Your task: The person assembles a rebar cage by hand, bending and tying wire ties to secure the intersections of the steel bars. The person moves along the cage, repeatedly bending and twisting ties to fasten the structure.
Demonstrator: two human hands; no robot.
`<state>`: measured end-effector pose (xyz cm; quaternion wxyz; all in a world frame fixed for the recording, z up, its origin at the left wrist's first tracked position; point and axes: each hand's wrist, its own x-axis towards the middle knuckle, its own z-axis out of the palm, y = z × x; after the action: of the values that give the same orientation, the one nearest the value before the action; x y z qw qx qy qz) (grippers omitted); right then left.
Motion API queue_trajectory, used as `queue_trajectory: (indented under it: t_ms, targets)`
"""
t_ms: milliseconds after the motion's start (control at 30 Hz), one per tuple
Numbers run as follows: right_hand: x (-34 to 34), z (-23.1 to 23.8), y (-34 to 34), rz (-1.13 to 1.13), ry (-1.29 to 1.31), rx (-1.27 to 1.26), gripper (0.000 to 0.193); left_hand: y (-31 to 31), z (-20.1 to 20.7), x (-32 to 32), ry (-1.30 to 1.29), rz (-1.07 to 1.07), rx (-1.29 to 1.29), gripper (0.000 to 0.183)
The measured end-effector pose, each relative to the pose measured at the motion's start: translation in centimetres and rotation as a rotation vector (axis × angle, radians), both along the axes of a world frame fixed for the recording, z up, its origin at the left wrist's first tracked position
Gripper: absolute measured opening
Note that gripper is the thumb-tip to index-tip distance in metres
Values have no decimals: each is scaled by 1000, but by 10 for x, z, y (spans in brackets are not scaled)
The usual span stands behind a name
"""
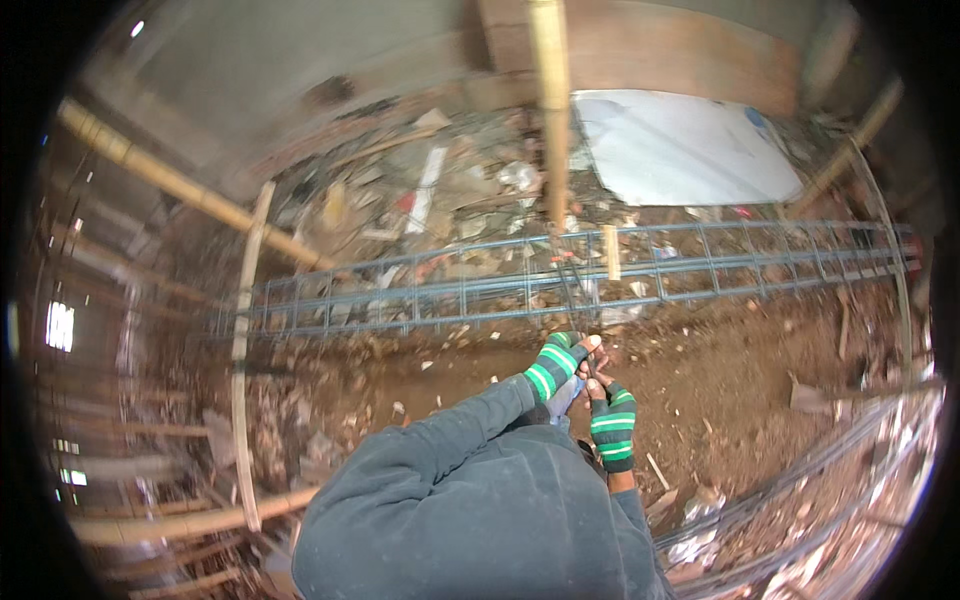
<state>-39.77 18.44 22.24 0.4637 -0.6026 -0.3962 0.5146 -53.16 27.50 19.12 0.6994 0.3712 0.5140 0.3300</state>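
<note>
My left hand (562,360) and my right hand (610,412) meet in front of my body, both in green, white and dark striped fingerless gloves. The bare fingers of each are closed and nearly touch. A small, thin dark piece (590,366) shows between them, too blurred to name. Just beyond my hands lies a long rebar cage (465,298) of bluish-grey bars and square ties, running left to right. Thin dark strands (572,285) cross it ahead of my fingers, and a short light wooden piece (611,252) stands against its bars.
An upright bamboo pole (554,110) rises behind the cage. Wooden strips (245,360) and a slanting bamboo pole (180,180) stand at left. A white sheet (685,150) lies on rubble at the back. Loose long bars (800,470) run along the lower right, over brown soil (730,400).
</note>
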Motion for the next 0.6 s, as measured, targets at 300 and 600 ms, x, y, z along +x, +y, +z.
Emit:
queue_trajectory:
  t_ms: [300,600]
  targets:
    - [-113,-17,19,523,-255,212,28,-72,-23,-149,42,630,-80,26]
    - [-269,-24,29,866,-536,472,25,-147,4,-298,828,782,679,32]
